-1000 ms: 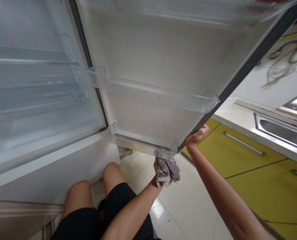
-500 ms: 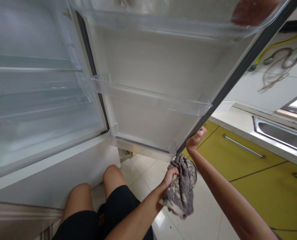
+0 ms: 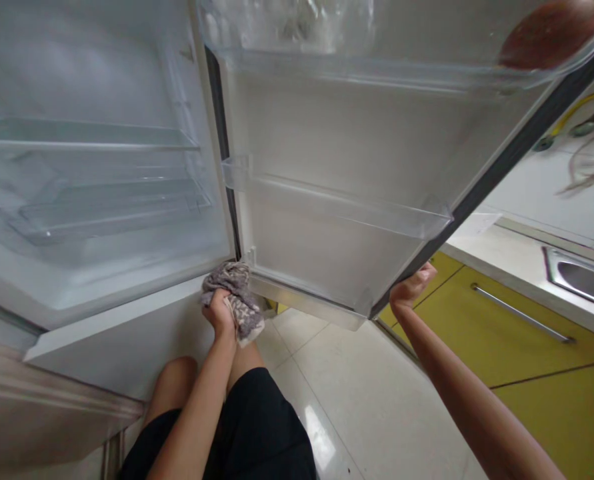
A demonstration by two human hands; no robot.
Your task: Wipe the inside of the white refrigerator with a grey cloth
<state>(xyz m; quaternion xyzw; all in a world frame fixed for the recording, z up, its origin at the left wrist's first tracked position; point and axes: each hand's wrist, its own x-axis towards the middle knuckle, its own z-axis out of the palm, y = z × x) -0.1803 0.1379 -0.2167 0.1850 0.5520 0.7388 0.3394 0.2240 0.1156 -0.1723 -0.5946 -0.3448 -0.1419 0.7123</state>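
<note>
A bunched grey and cream patterned cloth (image 3: 234, 293) is gripped in my left hand (image 3: 220, 312), close to the lower hinge corner where the fridge body (image 3: 127, 310) meets its door. The fridge door (image 3: 327, 127) stands wide open, its inner side facing me. My right hand (image 3: 413, 287) is curled round the door's outer edge near the bottom corner; part of its fingers is hidden behind the edge. A clear door shelf (image 3: 337, 203) crosses the middle of the door. A reddish-brown round item (image 3: 551, 33) sits in the upper door shelf (image 3: 401, 73).
Inside the fridge are glass shelves (image 3: 87, 133) and a clear drawer (image 3: 117, 210). At right are yellow-green cabinets (image 3: 521, 347) with a bar handle (image 3: 521, 313), a pale counter (image 3: 511, 250) and a steel sink (image 3: 587, 280). Tiled floor (image 3: 367, 393) lies below.
My left hand has carried the cloth leftward, from the door's outer bottom corner to the hinge side. My right hand stays on the door edge. The view has shifted somewhat left.
</note>
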